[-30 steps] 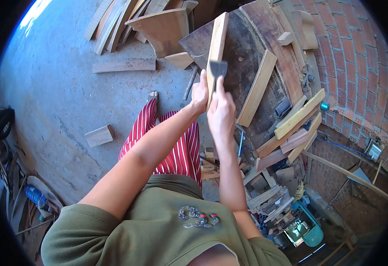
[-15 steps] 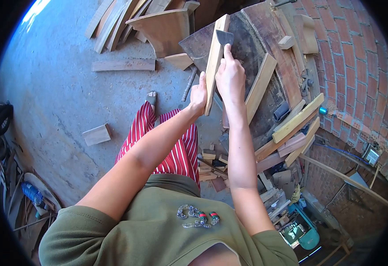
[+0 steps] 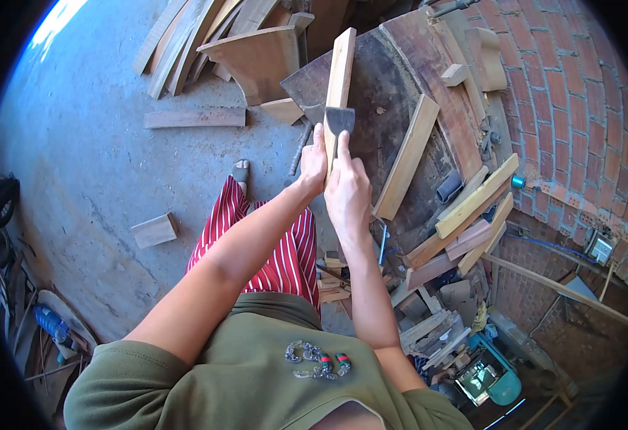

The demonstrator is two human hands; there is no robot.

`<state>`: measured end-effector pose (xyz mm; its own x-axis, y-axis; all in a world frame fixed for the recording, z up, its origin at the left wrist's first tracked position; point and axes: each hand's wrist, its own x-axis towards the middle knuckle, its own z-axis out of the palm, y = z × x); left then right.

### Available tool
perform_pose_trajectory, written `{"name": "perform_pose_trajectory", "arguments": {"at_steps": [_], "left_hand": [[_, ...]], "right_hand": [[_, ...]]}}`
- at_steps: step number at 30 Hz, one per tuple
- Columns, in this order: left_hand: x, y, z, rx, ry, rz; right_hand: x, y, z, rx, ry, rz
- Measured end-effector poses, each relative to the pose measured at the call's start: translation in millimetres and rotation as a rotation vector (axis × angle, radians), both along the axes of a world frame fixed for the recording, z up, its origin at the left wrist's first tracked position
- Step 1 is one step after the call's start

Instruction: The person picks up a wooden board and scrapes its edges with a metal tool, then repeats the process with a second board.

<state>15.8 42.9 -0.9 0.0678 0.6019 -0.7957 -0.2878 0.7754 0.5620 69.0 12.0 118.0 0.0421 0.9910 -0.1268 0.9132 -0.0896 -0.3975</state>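
Observation:
A long pale wooden strip (image 3: pixel 340 68) points away from me above the dark work table (image 3: pixel 382 79). My left hand (image 3: pixel 314 161) is closed round its near end from the left side, thumb pointing up along it. My right hand (image 3: pixel 348 188) grips a putty knife, its index finger stretched towards the wide dark metal blade (image 3: pixel 340 120). The blade lies against the strip, just beyond my left thumb. My right hand covers the knife's handle. A second pale strip (image 3: pixel 408 158) rests on the table, to the right of my right hand.
Stacked boards (image 3: pixel 178 46) and a curved wooden panel (image 3: pixel 257 61) stand at the far left. A loose board (image 3: pixel 195 118) and a wooden block (image 3: pixel 155 231) lie on the floor. Brick wall (image 3: pixel 558 93) bounds the right side. Offcuts (image 3: pixel 472 215) pile beside the table.
My right hand has drawn the putty knife down the strip towards me, from near its far end to near my left hand. The strip has shifted slightly left.

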Motion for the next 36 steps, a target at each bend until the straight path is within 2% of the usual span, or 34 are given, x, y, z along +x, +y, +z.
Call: {"name": "perform_pose_trajectory", "arguments": {"at_steps": [1, 3, 4, 7, 8, 10, 11, 13, 16, 18, 19, 20, 21, 23, 27, 29, 31, 33, 35, 36], "left_hand": [[-1, -1, 0, -0.006, 0.005, 0.001], [2, -5, 0, 0.205, 0.205, -0.158], [7, -2, -20, -0.07, -0.073, 0.066], [11, -2, -34, -0.055, -0.055, 0.076], [14, -3, -37, -0.045, -0.056, 0.109], [8, -1, -15, -0.02, -0.089, 0.114], [6, -1, -7, -0.002, -0.116, 0.12], [7, -6, -17, -0.029, -0.12, 0.12], [10, -4, -26, -0.067, -0.053, 0.067], [17, -5, -47, -0.057, -0.002, 0.065], [15, -1, -43, -0.054, 0.041, 0.058], [16, -4, -38, -0.019, 0.005, 0.093], [12, 0, -29, -0.021, -0.002, 0.095], [9, -3, -21, -0.055, -0.074, 0.094], [2, 2, 3, -0.113, 0.006, 0.018], [11, -2, -26, -0.108, 0.067, 0.02], [19, -5, -42, -0.037, 0.047, 0.094], [16, -3, -35, -0.075, 0.016, 0.091], [12, -4, -18, -0.057, 0.003, 0.104], [7, 0, 1, -0.081, 0.014, 0.094]], "right_hand": [[0, -5, 0, -0.012, 0.03, -0.006], [-2, 21, -3, 0.038, 0.016, -0.028], [-1, 46, -2, 0.045, -0.019, -0.021], [1, 82, -10, 0.131, -0.011, 0.005], [1, 73, -8, 0.133, -0.014, 0.005], [-2, 37, 7, -0.057, -0.111, 0.008], [2, 20, 3, -0.064, -0.09, 0.013], [0, 30, 4, -0.002, -0.076, 0.032], [3, 89, -6, 0.085, 0.006, 0.002], [0, 83, -4, 0.095, -0.006, 0.011], [0, 75, -2, 0.096, -0.026, 0.014], [-2, 56, 2, 0.042, -0.01, -0.022], [4, 38, -2, 0.008, -0.082, 0.041], [4, 34, -1, 0.013, -0.061, 0.045], [4, 107, -7, 0.101, -0.004, 0.034], [3, 101, -6, 0.104, -0.041, 0.042], [2, 65, 3, -0.02, -0.044, 0.003], [1, 52, 6, -0.061, -0.033, -0.01], [5, 65, -2, 0.037, 0.01, 0.029], [4, 88, 0, 0.033, -0.051, 0.05]]}}
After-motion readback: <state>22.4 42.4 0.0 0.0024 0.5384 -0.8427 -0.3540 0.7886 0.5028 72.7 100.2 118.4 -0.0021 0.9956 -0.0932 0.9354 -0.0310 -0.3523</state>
